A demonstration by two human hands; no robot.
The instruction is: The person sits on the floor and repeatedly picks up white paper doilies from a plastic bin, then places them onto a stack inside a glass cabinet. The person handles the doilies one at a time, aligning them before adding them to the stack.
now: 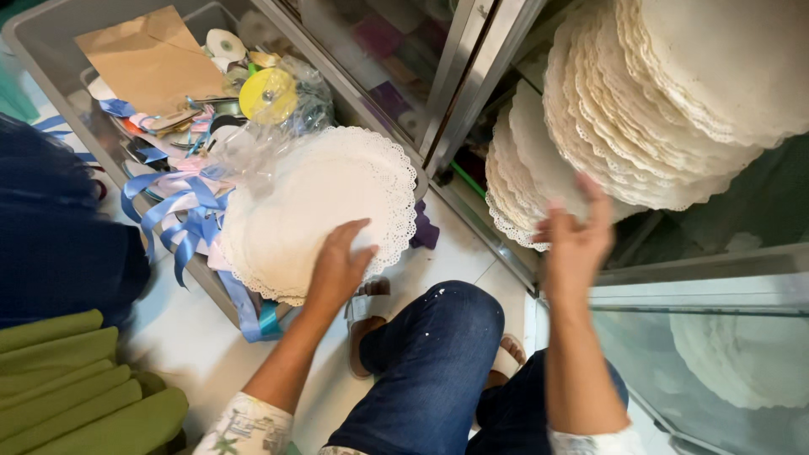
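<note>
Two hands, two doily piles, one on each side.
Left hand (341, 257) flat and open on the round lace doily stack (316, 206) atop the grey bin (50, 46) of blue ribbons (181, 215) and discs; right hand (577, 240) blurred, fingers spread, touching the cabinet's fanned doilies (539, 164) up and right. Nothing clenched.

My right hand (575, 238) is smeared by motion, so I cannot tell whether its fingers grip the stacked doilies (539, 168) or only touch them. The larger doily stacks (674, 93) run off the top and right edges. My left hand (337, 265) covers part of the round lace doily (320, 202), which hides the grey bin's (50, 50) near corner.
</note>
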